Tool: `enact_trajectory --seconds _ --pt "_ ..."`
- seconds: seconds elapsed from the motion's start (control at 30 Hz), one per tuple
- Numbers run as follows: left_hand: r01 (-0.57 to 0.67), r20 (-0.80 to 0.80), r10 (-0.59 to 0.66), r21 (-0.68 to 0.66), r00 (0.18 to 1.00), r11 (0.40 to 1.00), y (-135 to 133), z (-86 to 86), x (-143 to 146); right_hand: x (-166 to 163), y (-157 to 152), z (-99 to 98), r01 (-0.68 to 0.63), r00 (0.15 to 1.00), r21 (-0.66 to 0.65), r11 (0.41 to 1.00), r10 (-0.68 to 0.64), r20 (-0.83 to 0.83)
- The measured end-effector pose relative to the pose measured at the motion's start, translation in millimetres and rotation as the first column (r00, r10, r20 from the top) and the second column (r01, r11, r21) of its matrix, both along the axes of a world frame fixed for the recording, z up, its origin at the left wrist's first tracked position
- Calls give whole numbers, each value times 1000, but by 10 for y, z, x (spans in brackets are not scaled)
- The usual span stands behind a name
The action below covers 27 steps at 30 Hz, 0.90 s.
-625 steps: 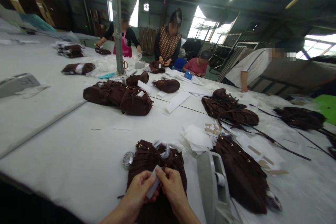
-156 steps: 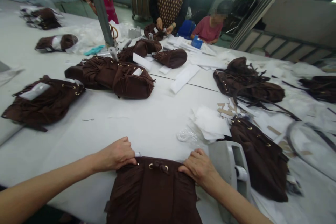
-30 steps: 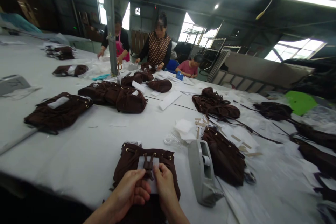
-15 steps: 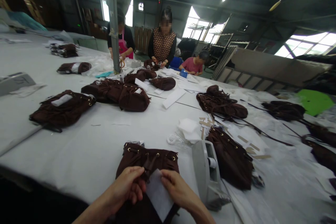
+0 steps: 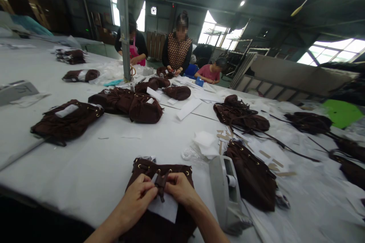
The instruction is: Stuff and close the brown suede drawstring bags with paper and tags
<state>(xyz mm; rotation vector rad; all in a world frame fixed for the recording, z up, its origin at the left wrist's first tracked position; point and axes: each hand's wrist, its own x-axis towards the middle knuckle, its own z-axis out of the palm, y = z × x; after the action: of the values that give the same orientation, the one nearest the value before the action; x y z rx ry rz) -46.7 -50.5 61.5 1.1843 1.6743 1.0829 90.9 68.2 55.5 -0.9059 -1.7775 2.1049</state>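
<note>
A dark brown drawstring bag (image 5: pixel 154 228) with gold eyelets lies in front of me, its gathered mouth facing away. A thin white sheet (image 5: pixel 167 210) rests on its front and passes behind the hanging brown drawstring (image 5: pixel 161 186), with a corner showing above it. My left hand (image 5: pixel 138 199) is closed in a pinch at the left side of the drawstring. From the right, my right hand (image 5: pixel 180 190) pinches the sheet close beside the drawstring; its fingertips are partly hidden.
A grey tape dispenser (image 5: pixel 224 193) stands to the right, beside another brown bag (image 5: pixel 251 176). White wrapping sheets (image 5: pixel 205 142) and cardboard strips lie beyond. More brown bags (image 5: pixel 67 119) spread over the white table (image 5: pixel 94 174). A metal post (image 5: pixel 124 26) and several co-workers are across it.
The white sheet has moved up and left, to behind the drawstring. My right hand has moved up beside the drawstring, and both hands now meet there.
</note>
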Motion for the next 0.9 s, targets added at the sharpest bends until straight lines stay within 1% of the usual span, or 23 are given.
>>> enact_trajectory --seconds 0.03,0.1,0.17,0.2,0.27,0.3,0.33,0.4,0.47,0.53,0.67,0.77,0.83,0.9 --pt "11 -7 -11 -10 1000 1000 7 -10 8 12 -17 -13 63 998 -40 997 -63 7" --pt "22 27 -21 -32 999 999 29 -43 22 72 -69 -32 144 988 -176 974 -153 -36" --pt "-5 121 10 -47 993 999 52 -92 34 172 -147 -53 166 968 -339 926 -218 -123" --pt "-16 179 26 -58 983 998 61 -120 42 225 -194 -68 177 958 -413 893 -253 -137" --pt "1 268 21 -83 963 997 68 -173 62 311 -287 -117 244 945 -503 829 -320 -68" --pt "25 283 1 -89 959 996 67 -194 72 334 -327 -148 297 936 -510 807 -352 -13" --pt "51 275 -25 -88 961 995 64 -211 81 342 -359 -181 350 923 -491 798 -384 35" --pt "90 213 -73 -72 974 993 54 -235 87 311 -398 -239 419 901 -400 815 -426 76" --pt "109 157 -99 -60 983 992 42 -248 76 243 -408 -272 443 894 -293 847 -441 77" --pt "124 130 -115 -61 985 990 31 -253 59 168 -405 -280 450 892 -222 865 -447 67" --pt "107 6 -107 -62 994 992 15 -207 68 70 -410 -288 482 876 -118 868 -482 34" --pt "72 -85 -74 -27 994 997 2 -128 113 34 -429 -309 524 851 -86 848 -524 14" --pt "59 -96 -60 -17 994 998 -16 -89 133 16 -439 -311 539 842 -102 836 -539 27" --pt "27 -74 -29 -22 997 999 -36 -85 132 4 -443 -291 551 834 -107 827 -550 49"
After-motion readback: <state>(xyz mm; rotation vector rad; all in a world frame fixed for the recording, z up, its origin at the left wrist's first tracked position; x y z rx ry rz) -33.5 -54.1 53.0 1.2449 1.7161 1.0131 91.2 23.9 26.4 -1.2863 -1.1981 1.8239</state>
